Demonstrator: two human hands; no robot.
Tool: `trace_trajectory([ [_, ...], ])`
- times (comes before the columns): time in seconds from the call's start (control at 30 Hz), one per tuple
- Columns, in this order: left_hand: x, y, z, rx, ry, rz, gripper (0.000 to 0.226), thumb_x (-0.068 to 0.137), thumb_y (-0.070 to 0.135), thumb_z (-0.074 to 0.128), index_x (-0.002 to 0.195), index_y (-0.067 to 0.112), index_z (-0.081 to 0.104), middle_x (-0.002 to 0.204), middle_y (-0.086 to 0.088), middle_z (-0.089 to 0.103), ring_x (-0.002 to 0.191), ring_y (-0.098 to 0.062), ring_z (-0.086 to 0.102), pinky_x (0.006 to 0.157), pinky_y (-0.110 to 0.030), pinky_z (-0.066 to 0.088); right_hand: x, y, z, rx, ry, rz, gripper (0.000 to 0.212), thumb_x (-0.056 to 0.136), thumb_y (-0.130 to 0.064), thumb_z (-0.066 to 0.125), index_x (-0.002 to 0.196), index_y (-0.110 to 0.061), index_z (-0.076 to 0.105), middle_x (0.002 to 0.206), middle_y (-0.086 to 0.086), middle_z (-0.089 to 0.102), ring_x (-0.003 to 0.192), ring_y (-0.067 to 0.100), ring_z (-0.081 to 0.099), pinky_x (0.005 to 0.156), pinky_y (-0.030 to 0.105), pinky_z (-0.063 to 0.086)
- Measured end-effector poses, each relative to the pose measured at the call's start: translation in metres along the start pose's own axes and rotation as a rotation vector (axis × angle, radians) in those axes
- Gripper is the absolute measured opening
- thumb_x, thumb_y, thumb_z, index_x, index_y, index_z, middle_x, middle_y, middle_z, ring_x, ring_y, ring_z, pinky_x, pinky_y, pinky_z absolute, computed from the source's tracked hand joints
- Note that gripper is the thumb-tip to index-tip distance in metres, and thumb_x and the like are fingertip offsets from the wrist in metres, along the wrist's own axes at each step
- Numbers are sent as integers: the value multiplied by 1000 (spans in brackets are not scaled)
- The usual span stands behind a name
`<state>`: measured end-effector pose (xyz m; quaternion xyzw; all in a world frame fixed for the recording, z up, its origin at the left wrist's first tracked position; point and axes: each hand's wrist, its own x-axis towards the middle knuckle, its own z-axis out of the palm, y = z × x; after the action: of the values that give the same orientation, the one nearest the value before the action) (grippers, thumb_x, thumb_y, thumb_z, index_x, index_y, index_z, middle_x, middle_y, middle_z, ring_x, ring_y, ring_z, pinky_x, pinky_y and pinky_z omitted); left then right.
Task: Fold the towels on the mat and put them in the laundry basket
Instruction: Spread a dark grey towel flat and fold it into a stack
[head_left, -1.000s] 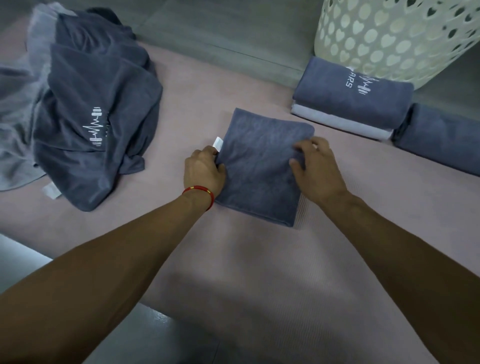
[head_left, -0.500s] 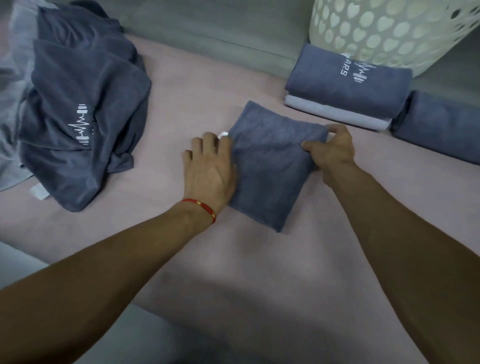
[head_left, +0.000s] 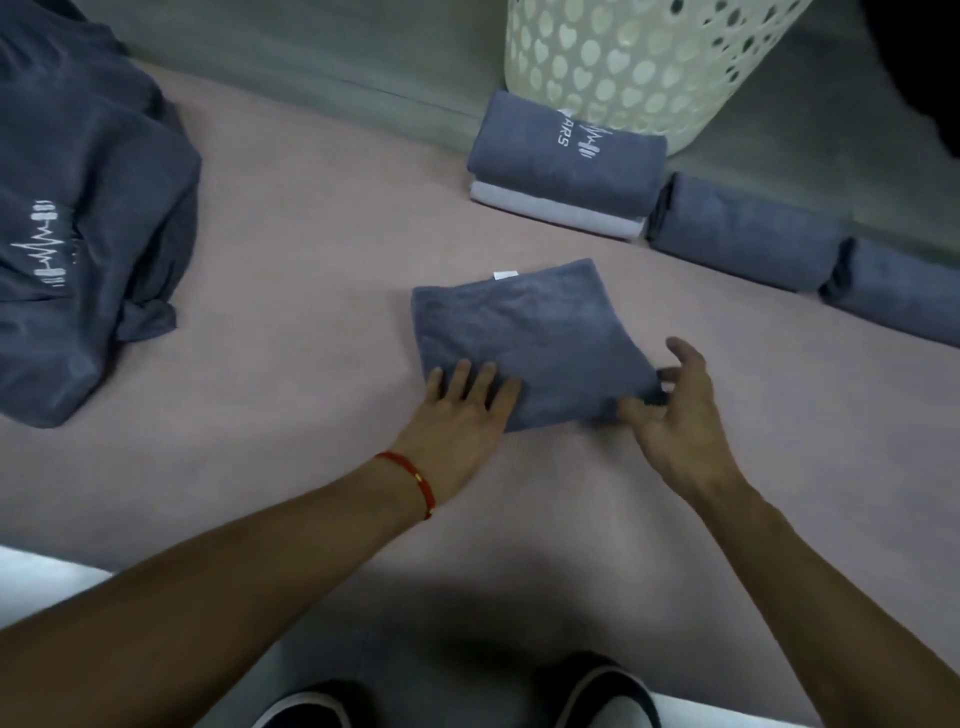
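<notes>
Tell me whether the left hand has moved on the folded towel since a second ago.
Yes. The left hand went from the folded towel's tag-side edge to its near corner, farther from the laundry basket.

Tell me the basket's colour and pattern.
Cream basket with heart-shaped cutouts, seen in the head view.
</notes>
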<state>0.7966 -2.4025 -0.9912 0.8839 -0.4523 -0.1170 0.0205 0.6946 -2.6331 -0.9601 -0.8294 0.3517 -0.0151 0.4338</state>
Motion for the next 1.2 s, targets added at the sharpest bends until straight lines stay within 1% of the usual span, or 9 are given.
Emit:
trace_trajectory([
  [0.13, 3, -14, -23, -20, -171, 60, 70, 100, 6, 44, 159, 13, 7, 164, -18, 10, 150, -40, 14, 121, -55, 19, 0, 1, 1, -866, -316, -738, 114, 76, -56, 75, 161, -39, 1, 169, -2, -4, 156, 24, 1, 122, 60, 11],
  [0.23, -6, -29, -36, -84, -248, 180, 66, 101, 6, 42, 159, 16, 13, 163, -13, 20, 146, -33, 28, 118, -45, 28, 15, -7, 5, -996, -276, -948, 91, 79, -41, 74, 158, -26, 31, 164, 2, 32, 152, 26, 25, 120, 67, 3],
  [0.3, -21, -37, -42, -173, -285, 235, 67, 102, 4, 42, 159, 21, 12, 162, -5, 25, 142, -24, 34, 116, -30, 29, 18, -9, -2, -896, -286, -1006, 62, 85, -47, 58, 141, -21, 57, 137, 0, 63, 128, 22, 57, 121, 63, 17],
  [0.37, -38, -45, -49, -350, -348, 231, 66, 102, 4, 44, 158, 25, 16, 152, 9, 34, 130, -8, 40, 104, -8, 29, 6, -15, -10, -698, -473, -899, 54, 87, -52, 49, 129, -23, 66, 112, -6, 73, 95, 11, 67, 100, 45, 52],
  [0.47, -53, -64, -51, -593, -292, 112, 48, 96, 7, 58, 139, 28, 52, 122, 23, 55, 97, 9, 54, 86, -7, 42, -2, -25, -15, -607, -670, -647, 37, 89, -43, 60, 123, -31, 68, 98, -16, 71, 76, -3, 61, 72, 13, 49],
  [0.6, -52, -83, -38, -978, 107, -294, 14, 88, 25, 75, 101, 25, 68, 94, 5, 72, 85, -11, 67, 79, -36, 57, 19, -29, -23, -254, -593, -374, 18, 93, -19, 70, 99, -37, 69, 91, -13, 71, 84, 8, 67, 72, 22, 53],
  [0.8, -25, -71, -26, -845, 303, -695, 34, 89, 44, 70, 101, 13, 62, 86, 0, 65, 80, -20, 60, 68, -26, 44, 26, -35, 2, -108, -249, -74, 18, 95, -39, 65, 106, -24, 63, 92, -10, 67, 84, 10, 65, 73, 28, 53],
  [1.1, 8, -63, -22, -703, 322, -774, 45, 97, 47, 58, 117, 6, 59, 107, -7, 65, 91, -21, 56, 77, -26, 42, 28, -39, 24, -328, -73, 41, 36, 97, -42, 59, 94, -6, 61, 93, 12, 70, 65, 14, 56, 53, 26, 44],
  [1.2, 15, -64, -21, -684, 279, -835, 49, 95, 49, 60, 119, 6, 60, 112, -13, 67, 100, -29, 63, 79, -30, 46, 14, -49, 30, -416, 29, -12, 49, 99, -41, 57, 132, -6, 48, 112, 17, 65, 82, 26, 60, 66, 33, 49],
])
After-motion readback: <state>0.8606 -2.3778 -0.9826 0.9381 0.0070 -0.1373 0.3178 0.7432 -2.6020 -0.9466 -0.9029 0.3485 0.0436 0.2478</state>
